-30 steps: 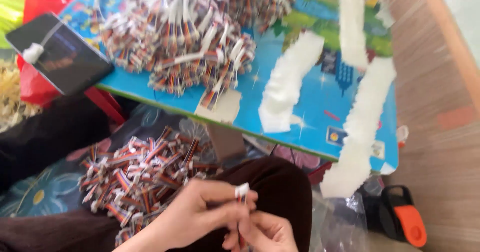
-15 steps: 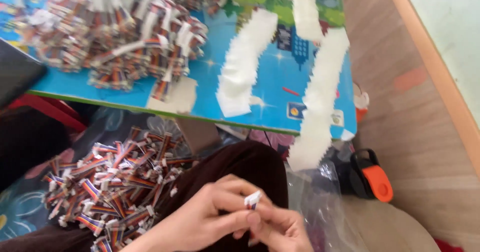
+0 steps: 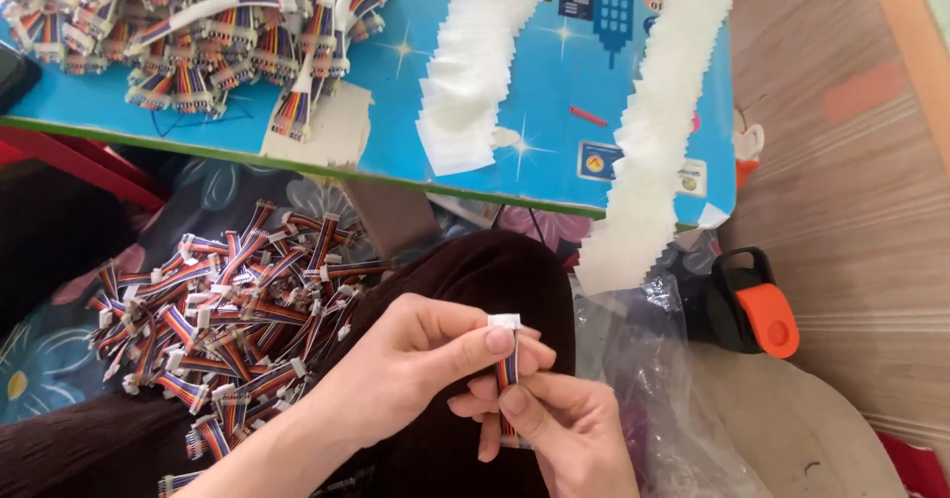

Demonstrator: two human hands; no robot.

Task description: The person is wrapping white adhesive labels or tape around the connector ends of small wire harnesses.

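Note:
Over my lap, both hands hold one short rainbow ribbon cable point(image 3: 508, 364) with a white connector at its top end. My left hand point(image 3: 421, 355) pinches the connector end with thumb and forefinger. Just below, my right hand point(image 3: 559, 424) grips the cable's lower part. A heap of like cables point(image 3: 223, 305) lies on the cloth left of my hands. On the blue table point(image 3: 534, 92) sits another large pile of cables point(image 3: 198, 33), with two rows of white paper labels point(image 3: 475, 83) beside it.
A second row of white labels point(image 3: 648, 152) hangs over the table's front edge. A black and orange tool point(image 3: 752, 305) lies on the wooden floor at right, beside a clear plastic bag point(image 3: 643, 360). A dark object point(image 3: 15, 68) sits at the table's left edge.
The view has swung right and closed in on the hands. My hands stay together on the cable; the connector now stands upright above my left thumb.

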